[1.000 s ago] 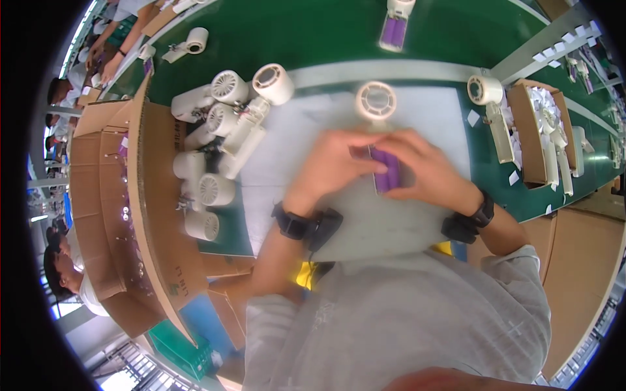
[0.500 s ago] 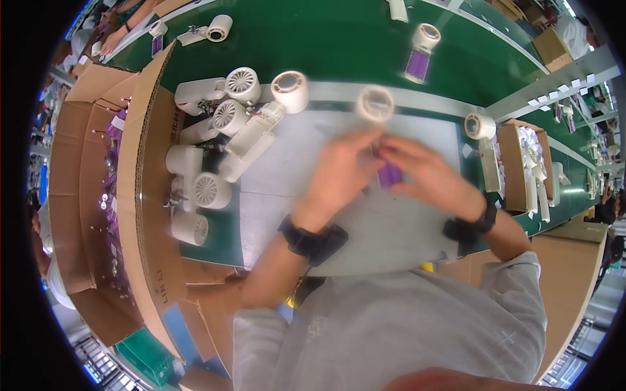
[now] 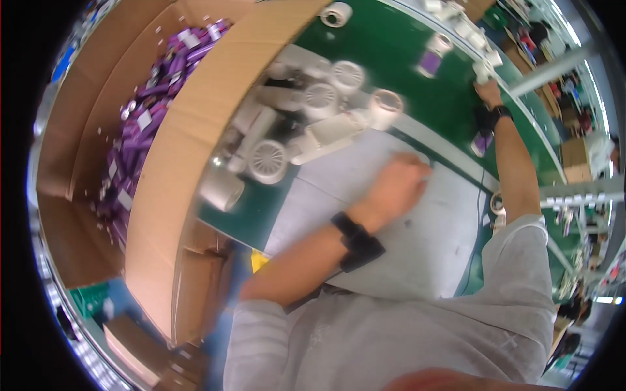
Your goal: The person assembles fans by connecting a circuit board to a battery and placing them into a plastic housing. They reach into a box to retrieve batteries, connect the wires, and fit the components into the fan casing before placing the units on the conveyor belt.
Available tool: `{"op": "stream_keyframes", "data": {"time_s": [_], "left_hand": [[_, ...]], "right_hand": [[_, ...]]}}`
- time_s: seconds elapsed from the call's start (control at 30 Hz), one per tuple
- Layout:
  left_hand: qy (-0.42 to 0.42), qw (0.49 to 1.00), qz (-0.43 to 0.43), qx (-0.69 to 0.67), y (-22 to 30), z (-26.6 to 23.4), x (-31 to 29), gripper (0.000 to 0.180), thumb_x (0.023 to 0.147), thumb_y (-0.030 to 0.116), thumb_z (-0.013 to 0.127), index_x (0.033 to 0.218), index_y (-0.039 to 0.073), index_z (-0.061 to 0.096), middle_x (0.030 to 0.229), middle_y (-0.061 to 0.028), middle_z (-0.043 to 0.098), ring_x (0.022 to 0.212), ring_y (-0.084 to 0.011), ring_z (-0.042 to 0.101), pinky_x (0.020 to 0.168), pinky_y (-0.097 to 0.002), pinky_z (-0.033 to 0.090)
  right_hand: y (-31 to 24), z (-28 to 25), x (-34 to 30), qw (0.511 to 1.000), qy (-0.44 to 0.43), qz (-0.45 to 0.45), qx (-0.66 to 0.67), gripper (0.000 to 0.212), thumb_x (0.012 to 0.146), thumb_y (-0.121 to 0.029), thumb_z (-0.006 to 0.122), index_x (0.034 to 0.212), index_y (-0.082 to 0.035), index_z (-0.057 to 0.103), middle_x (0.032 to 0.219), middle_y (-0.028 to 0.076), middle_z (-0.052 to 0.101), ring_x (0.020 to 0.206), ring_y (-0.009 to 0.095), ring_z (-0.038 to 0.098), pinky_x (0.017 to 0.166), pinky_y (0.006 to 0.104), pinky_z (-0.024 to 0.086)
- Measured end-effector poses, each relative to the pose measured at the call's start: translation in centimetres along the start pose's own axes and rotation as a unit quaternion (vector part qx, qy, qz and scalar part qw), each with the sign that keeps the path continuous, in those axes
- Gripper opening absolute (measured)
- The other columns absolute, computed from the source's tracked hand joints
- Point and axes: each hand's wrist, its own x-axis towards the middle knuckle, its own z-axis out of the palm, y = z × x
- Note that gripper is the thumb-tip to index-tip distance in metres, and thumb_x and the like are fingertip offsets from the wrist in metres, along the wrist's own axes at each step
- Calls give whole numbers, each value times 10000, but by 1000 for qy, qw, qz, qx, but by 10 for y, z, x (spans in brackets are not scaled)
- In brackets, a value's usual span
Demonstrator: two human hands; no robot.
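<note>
The right hand [image 3: 488,96] seems closed around a white fan [image 3: 482,70] above the table [image 3: 385,49]; whether the curled left hand [image 3: 396,188] holds anything, I cannot tell. Beyond, another fan [image 3: 435,53] already carries purple batteries [image 3: 429,64]; the piled fans [image 3: 320,101] show none.

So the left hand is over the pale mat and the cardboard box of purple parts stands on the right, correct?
Not quite: the cardboard box of purple parts stands on the left, as the head view shows; the left hand is over the pale mat.
</note>
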Motion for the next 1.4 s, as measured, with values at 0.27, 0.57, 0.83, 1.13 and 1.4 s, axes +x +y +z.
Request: {"op": "stream_keyframes", "data": {"time_s": [0.27,0.57,0.83,1.13,1.4], "left_hand": [[-24,999,-21,-16,10,8,7,168,801,60,669,964,48,708,961,-146,664,924,-353,624,825,-431,523],[10,992,-36,-121,10,-2,16,258,804,108,695,1056,58,667,883,-182,665,815,-375,648,736,-439,525],[-158,979,59,-111,4,14,16,312,769,127,726,1060,65,631,868,-173,655,793,-357,638,735,-428,517],[-31,976,150,-153,-6,38,22,299,709,39,666,1005,84,654,822,-166,656,834,-380,635,760,-451,502],[-97,979,116,-133,2,48,30,248,691,34,659,920,122,690,839,-156,675,840,-387,644,737,-473,492]], "right_hand": [[-45,-85,-76,977,126,-168,-40,384,749,-102,655,1125,-30,627,1103,259,657,1010,432,638,850,480,521],[-64,-109,-382,852,-71,-517,-46,244,662,12,615,893,-64,638,812,136,543,756,301,611,600,427,498],[-93,-155,-424,778,-256,-573,18,231,779,-92,689,994,-38,624,924,115,555,799,299,609,664,401,520],[-290,-257,-389,674,-347,-616,212,354,808,-97,714,1149,-43,634,952,43,614,860,99,600,698,242,496],[-502,-236,-409,621,-392,-679,6,914,803,-421,761,1457,25,302,1387,235,463,1053,278,629,883,342,507]]}}
